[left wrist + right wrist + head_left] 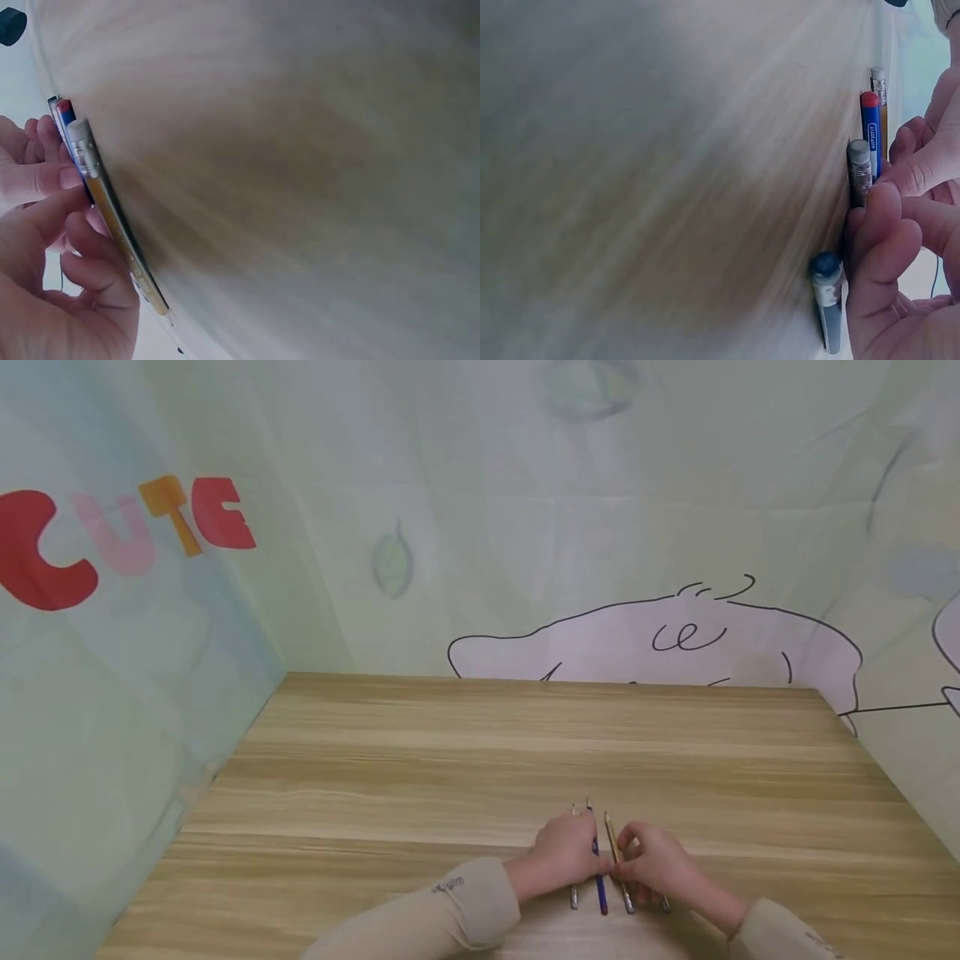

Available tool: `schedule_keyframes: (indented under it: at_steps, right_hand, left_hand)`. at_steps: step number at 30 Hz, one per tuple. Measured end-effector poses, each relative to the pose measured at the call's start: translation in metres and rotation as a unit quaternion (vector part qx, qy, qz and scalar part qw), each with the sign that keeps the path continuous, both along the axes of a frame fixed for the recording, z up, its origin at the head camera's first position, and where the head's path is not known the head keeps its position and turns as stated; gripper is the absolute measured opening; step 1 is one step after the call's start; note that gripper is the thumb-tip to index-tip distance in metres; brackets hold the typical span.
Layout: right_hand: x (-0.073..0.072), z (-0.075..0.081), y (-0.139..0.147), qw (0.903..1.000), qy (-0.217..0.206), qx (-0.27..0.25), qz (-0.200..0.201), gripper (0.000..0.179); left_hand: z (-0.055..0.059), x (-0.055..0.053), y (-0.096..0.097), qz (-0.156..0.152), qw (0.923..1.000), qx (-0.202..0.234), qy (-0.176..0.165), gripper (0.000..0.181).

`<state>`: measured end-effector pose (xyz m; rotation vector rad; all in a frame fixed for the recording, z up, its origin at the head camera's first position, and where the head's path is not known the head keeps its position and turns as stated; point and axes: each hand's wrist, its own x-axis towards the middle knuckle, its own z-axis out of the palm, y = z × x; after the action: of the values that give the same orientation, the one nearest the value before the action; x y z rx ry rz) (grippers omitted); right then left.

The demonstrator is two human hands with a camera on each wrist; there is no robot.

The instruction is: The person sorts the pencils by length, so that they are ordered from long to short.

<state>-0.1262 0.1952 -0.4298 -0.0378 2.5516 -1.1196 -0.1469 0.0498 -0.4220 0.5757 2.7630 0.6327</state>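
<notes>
Several pencils lie side by side on the wooden table. My left hand is over the leftmost pencil, with its thumb across the blue pencil, which passes between thumb and index finger. Its red end shows in the right wrist view. My right hand curls thumb and index finger at the yellow pencil with a pale eraser. The thumbs nearly meet. Partly hidden under the right hand is another pencil, whose end peeks out; its blue cap shows in the right wrist view.
The wood-grain table stretches around the hands. A printed cloth backdrop stands along its back and left edges. The table's back edge lies well beyond the pencils.
</notes>
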Motion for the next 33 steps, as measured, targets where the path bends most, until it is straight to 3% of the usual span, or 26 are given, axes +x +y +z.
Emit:
schedule_keyframes:
  at_steps: [11,18,33]
  right_hand:
    - [-0.0005,0.0029,-0.0041,0.9995,-0.009,0.028,-0.014,0.025]
    - [-0.0005,0.0039,-0.0043,0.9997,-0.002,0.023,-0.005,0.026]
    - [-0.003,0.0054,-0.0081,0.9979,-0.015,0.06,-0.018,0.027]
  left_hand:
    - [0.0003,-0.0017,0.004,0.006,0.9988,0.011,-0.047,0.025]
    - [-0.0005,-0.0038,0.0045,0.0,0.9993,0.016,-0.034,0.026]
    - [-0.0004,-0.008,0.0063,0.0,0.9989,0.013,-0.044,0.029]
